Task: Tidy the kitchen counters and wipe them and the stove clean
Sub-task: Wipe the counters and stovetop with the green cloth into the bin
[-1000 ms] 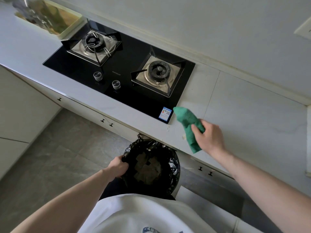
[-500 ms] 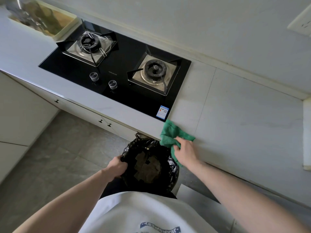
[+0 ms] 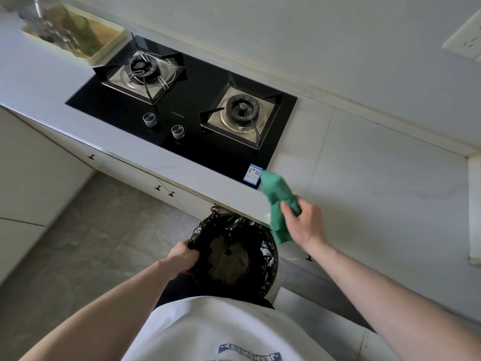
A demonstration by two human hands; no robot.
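Pale counter [image 3: 377, 183] ran past the stove [image 3: 187, 105]. At its near edge, four o'clock from the stove, the right hand [image 3: 303, 225] clutched a soft, light cloth [image 3: 279, 204], best bunched mid-fold; the left hand [image 3: 182, 259] gripped the bin [image 3: 234, 256] rim.

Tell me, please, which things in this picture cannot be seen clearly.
Head view only:
- Tray contents at top left: blurred and cut by the frame edge.
- Blue sticker on the stove: print too small to read.
- Bin bag contents: dark, unclear.
- Left hand fingertips: hidden in the bag rim.
- Shirt print: cut by the bottom edge.
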